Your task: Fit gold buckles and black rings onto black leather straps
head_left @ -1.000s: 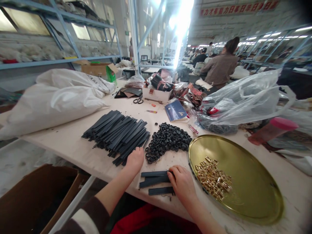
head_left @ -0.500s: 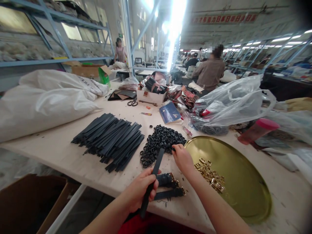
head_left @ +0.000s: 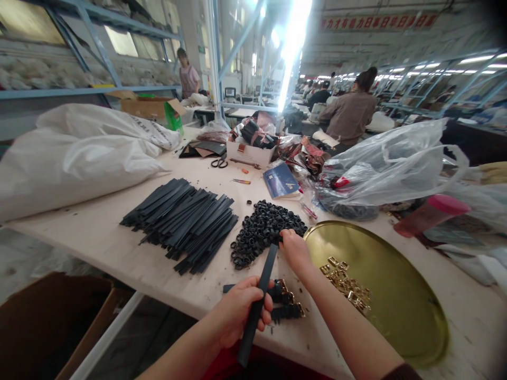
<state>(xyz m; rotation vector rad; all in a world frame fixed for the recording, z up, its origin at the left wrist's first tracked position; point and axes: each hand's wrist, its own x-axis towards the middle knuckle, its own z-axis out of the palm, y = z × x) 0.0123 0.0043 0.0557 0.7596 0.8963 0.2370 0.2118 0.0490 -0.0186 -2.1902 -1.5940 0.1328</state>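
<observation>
My left hand (head_left: pixel 247 306) is closed around a flat black leather strap (head_left: pixel 257 309), which slants up from near my body toward the loop pile. My right hand (head_left: pixel 295 252) is pinched at the right edge of a heap of small black strap loops (head_left: pixel 267 224); a dark loop shows at its fingertips, mostly hidden. Beneath and beyond my left hand lie several black straps with gold buckles (head_left: pixel 288 311), partly covered by it. More loose gold buckles (head_left: pixel 344 282) rest on an oval gold tray (head_left: pixel 396 295) under and beside my right forearm.
Bundled black strips (head_left: pixel 180 224) lie left of the loops. Behind are a blue booklet (head_left: pixel 281 181), scissors (head_left: pixel 219 163), a small cutter (head_left: pixel 241 181) and a white box (head_left: pixel 249 155). A white sack (head_left: pixel 79 153) and clear plastic bag (head_left: pixel 380 163) flank the table (head_left: pixel 99 227). Other people work farther back.
My left hand has shifted slightly right and down with the strap, its top end now closer to my right hand. My right hand stays at the loop heap. The view has shifted a little.
</observation>
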